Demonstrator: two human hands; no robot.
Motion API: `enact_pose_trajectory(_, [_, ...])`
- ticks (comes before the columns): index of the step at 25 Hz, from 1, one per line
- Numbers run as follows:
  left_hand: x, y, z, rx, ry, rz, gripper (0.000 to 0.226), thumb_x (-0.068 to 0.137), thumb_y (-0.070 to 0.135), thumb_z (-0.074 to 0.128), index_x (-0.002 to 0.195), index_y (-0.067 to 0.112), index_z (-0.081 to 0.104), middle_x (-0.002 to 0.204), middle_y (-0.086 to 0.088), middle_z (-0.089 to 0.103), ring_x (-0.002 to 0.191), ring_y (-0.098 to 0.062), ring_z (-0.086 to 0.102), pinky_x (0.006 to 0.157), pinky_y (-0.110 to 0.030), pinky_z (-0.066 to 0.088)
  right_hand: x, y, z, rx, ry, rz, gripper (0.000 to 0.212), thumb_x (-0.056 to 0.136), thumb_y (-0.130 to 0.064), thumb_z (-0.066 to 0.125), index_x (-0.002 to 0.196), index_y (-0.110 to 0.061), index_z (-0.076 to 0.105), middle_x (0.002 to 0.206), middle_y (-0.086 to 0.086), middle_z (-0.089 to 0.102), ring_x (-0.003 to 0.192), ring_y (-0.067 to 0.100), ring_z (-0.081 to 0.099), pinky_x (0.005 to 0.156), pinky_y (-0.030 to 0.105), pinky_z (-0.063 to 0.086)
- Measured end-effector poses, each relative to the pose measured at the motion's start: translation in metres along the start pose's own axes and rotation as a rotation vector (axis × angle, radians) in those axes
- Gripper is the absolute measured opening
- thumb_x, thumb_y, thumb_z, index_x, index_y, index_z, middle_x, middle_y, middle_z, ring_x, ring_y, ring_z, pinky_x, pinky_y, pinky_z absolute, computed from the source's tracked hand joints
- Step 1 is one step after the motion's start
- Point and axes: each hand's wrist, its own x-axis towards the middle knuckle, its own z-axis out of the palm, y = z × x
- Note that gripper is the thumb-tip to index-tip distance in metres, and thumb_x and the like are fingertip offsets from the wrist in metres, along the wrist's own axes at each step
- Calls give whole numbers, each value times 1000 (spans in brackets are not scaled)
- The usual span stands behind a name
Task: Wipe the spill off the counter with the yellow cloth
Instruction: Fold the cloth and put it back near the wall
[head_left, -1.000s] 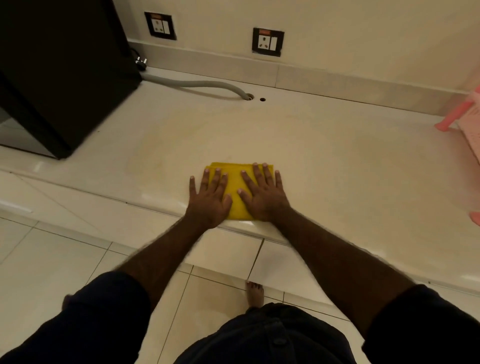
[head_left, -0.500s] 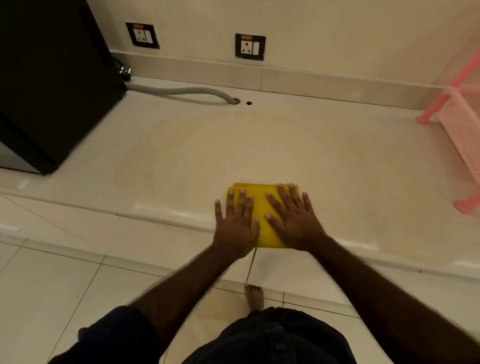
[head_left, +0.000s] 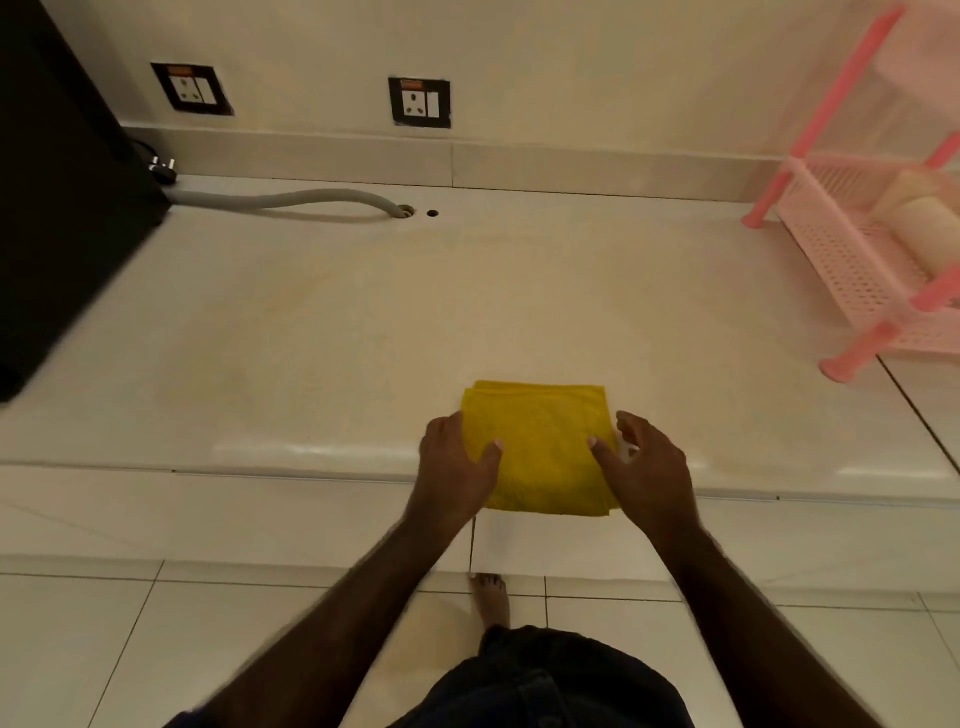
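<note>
1. Folded yellow cloth (head_left: 537, 447), a squarish pad of nubbly terry weave, lying flat at the front edge of the counter (head_left: 363, 332), its near hem hanging slightly over the rounded lip.
2. Left hand (head_left: 457, 462) cupped over the cloth's left edge, thumb pressed on the top face, fingers curled round the side; a loose hold on the cloth rather than a flat press.
3. Right hand (head_left: 644, 462) mirrored at the right edge, thumb tip on the fabric, fingers bent and slightly spread just beside the fold; whether those fingers actually pinch the cloth cannot be told.
4. Counter surface smooth, glossy, cream stone with faint tan mottling and a soft sheen along the bullnose front; no distinct wet patch discernible from this view.
5. Ribbed grey hose (head_left: 291, 200) snaking along the back of the counter into a round hole (head_left: 406, 211), a smaller dark hole (head_left: 432, 213) just beside it.
6. Two black-framed wall sockets (head_left: 420, 103) set in the matte cream wall above a low stone upstand.
7. Large black boxy appliance (head_left: 57, 182) at far left, edges blurred.
8. Pink plastic rack (head_left: 852, 260) with perforated lattice shelf and tubular legs at far right, pale rounded items on it too blurred to identify.
9. Bare foot (head_left: 491, 597) on glossy cream floor tiles (head_left: 130, 649) below, dark shorts at the bottom edge.
</note>
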Motion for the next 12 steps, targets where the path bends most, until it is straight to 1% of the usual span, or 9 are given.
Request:
enact_pose_trajectory(1, [4, 2, -3, -20, 0, -55, 70, 96, 47, 66, 149, 8, 42, 145, -16, 46, 132, -33, 51, 102, -39, 47, -1, 0, -4, -7, 13, 37, 65, 97, -52, 68, 148, -14, 55, 143, 11, 67, 127, 33, 66, 107, 53, 55])
enact_pose_trajectory(2, [9, 4, -6, -13, -20, -107, 71, 94, 47, 69, 147, 7, 43, 142, -17, 47, 128, -33, 53, 99, -41, 50, 0, -3, -6, -11, 7, 65, 65, 95, -52, 69, 146, -13, 57, 138, 11, 71, 122, 32, 69, 105, 51, 56])
enact_pose_trajectory(4, [19, 8, -6, 43, -64, -179, 74, 91, 48, 73, 144, 4, 44, 140, -20, 48, 126, -36, 55, 99, -46, 52, 7, -10, -9, -15, -17, 110, 67, 93, -52, 72, 144, -10, 60, 131, 11, 75, 121, 34, 69, 105, 48, 54])
enact_pose_trajectory(5, [23, 10, -6, 59, -74, -199, 75, 90, 47, 74, 142, 3, 44, 139, -21, 50, 125, -37, 56, 98, -48, 53, 11, -13, -8, -4, -32, 136, 69, 92, -53, 74, 143, -9, 61, 132, 12, 75, 122, 35, 69, 106, 49, 53])
enact_pose_trajectory(7, [33, 12, -4, 30, -79, -222, 74, 88, 45, 78, 138, 2, 45, 137, -20, 55, 122, -38, 59, 95, -46, 53, 20, -20, -7, 76, -81, 212, 73, 88, -52, 79, 142, -6, 62, 137, 16, 71, 124, 38, 67, 107, 51, 54])
enact_pose_trajectory(8, [37, 13, -4, 5, -82, -228, 73, 87, 44, 79, 137, 2, 45, 136, -20, 57, 121, -38, 61, 93, -44, 53, 25, -21, -6, 134, -112, 249, 73, 86, -50, 82, 139, -5, 63, 137, 18, 70, 122, 38, 67, 106, 52, 56])
enact_pose_trajectory(10, [46, 16, -2, -3, -102, -224, 69, 88, 43, 79, 134, 0, 51, 132, -19, 62, 117, -36, 64, 90, -43, 54, 36, -23, -2, 239, -186, 307, 66, 83, -44, 86, 132, -4, 67, 128, 19, 73, 111, 39, 71, 99, 54, 60])
enact_pose_trajectory(12, [51, 17, 1, 34, -116, -206, 60, 89, 44, 77, 126, 0, 60, 122, -16, 67, 111, -35, 66, 86, -41, 55, 43, -25, 0, 344, -270, 358, 60, 83, -36, 88, 129, -3, 68, 121, 19, 74, 105, 39, 72, 94, 53, 62])
